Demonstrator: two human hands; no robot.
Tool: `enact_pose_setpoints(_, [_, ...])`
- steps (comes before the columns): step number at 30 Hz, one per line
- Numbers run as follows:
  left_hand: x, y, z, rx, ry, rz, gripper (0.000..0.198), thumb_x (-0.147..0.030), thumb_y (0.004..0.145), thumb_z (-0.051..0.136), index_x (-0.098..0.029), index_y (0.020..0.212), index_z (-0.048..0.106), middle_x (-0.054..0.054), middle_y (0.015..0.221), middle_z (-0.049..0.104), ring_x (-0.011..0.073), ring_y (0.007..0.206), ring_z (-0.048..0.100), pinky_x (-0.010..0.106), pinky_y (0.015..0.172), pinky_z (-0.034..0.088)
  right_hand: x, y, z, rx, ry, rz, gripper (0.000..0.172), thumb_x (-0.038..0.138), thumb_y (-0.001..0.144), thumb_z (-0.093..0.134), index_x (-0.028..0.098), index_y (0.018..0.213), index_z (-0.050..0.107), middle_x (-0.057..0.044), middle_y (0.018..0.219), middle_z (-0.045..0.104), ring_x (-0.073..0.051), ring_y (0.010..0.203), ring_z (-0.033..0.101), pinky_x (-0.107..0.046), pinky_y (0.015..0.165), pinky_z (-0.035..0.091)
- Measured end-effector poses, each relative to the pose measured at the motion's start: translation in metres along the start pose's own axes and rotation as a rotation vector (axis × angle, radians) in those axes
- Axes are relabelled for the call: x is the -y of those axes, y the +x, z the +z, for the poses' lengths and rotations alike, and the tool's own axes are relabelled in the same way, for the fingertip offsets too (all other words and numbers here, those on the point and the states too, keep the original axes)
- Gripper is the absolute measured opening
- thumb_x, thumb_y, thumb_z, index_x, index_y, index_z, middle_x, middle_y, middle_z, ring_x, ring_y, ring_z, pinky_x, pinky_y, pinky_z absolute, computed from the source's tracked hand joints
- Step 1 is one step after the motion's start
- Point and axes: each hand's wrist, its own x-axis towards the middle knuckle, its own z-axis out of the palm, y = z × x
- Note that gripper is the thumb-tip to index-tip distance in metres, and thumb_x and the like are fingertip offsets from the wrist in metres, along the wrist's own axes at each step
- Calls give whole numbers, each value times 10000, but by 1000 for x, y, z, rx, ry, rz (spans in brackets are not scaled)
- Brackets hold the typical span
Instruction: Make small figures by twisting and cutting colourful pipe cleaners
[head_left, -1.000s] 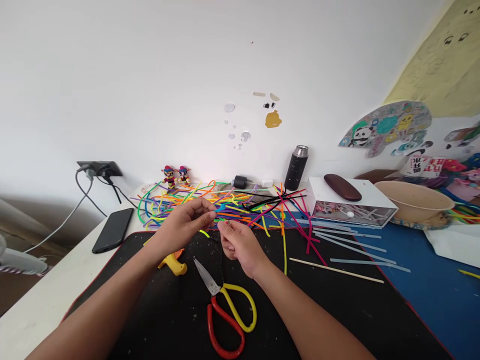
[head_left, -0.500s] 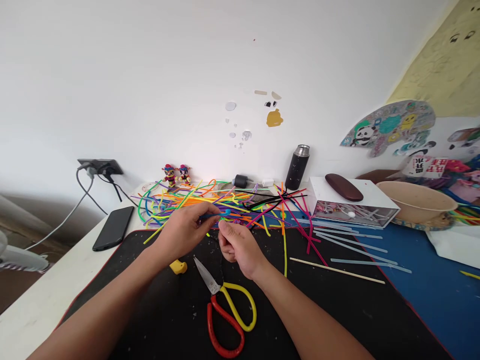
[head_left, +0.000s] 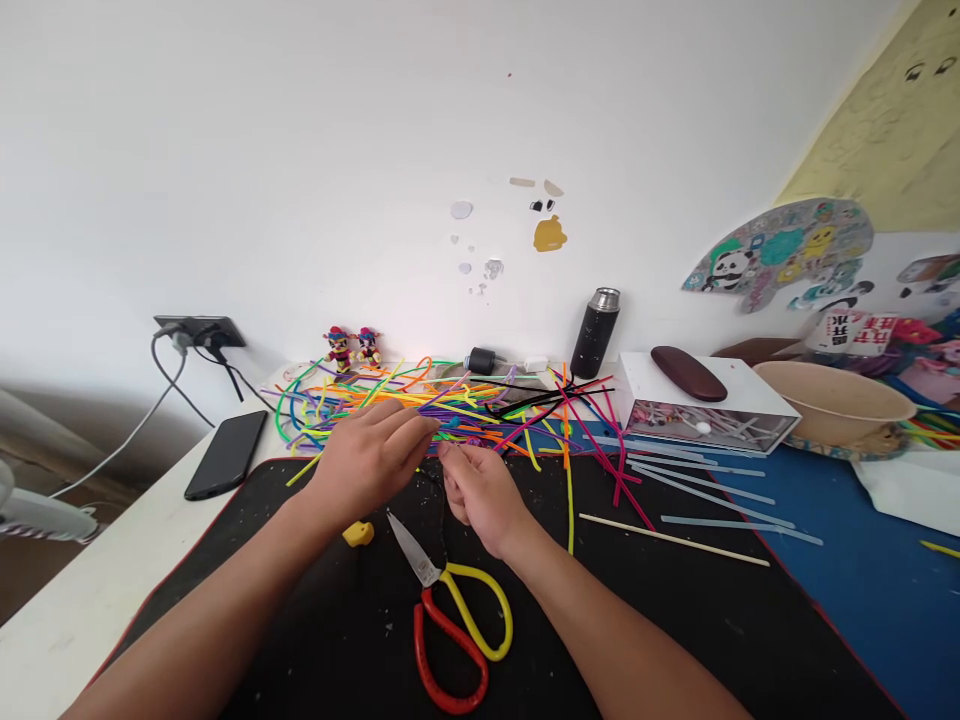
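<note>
My left hand (head_left: 375,455) is closed, thumb and fingers pinched together at the near edge of a heap of coloured pipe cleaners (head_left: 390,393). Just to its right, my right hand (head_left: 480,495) is curled shut with the thumb on top. The two sets of fingertips almost meet, and whatever they grip is hidden behind them. A thin dark strand (head_left: 442,520) runs below the fingers toward the scissors (head_left: 427,575), which lie on the black mat (head_left: 337,640) with one red and one yellow handle. A small yellow object (head_left: 358,534) sits under my left wrist.
A black phone (head_left: 226,455) lies at the left. Behind the heap stand two small figurines (head_left: 352,348) and a black flask (head_left: 596,335). To the right are a white box (head_left: 742,385) with a brown case (head_left: 688,373) on it, a beige bowl (head_left: 832,395), pale strips (head_left: 720,495) and a wooden stick (head_left: 675,541).
My left hand has rolled over, so its back and knuckles now face up and its fingers are more curled. The right hand has hardly moved.
</note>
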Motion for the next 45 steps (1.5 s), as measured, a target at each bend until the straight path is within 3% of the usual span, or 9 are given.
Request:
enact_pose_setpoints(11, [-2, 1, 0, 28, 3, 84, 130, -158, 1032, 560, -181, 975, 674, 40, 816, 735, 201, 731, 616, 328, 626, 443, 4, -2, 3, -47, 3, 1, 473, 543, 780, 713, 252, 632, 371, 131, 448, 297, -34, 362, 183, -204, 355, 126])
enact_pose_setpoints(26, [-4, 1, 0, 57, -16, 82, 141, -164, 1029, 547, -202, 967, 668, 30, 803, 723, 197, 730, 617, 321, 644, 451, 2, -2, 4, -74, 18, 45, 397, 432, 841, 667, 248, 649, 372, 132, 456, 292, -39, 367, 175, -201, 357, 120])
enact_pose_setpoints(45, [-2, 5, -2, -26, -81, 19, 132, -187, 1039, 581, -170, 973, 693, 41, 787, 753, 192, 701, 655, 305, 670, 483, 3, 1, 0, -83, 17, 37, 429, 475, 826, 672, 250, 646, 353, 135, 459, 288, -31, 365, 173, -202, 360, 107])
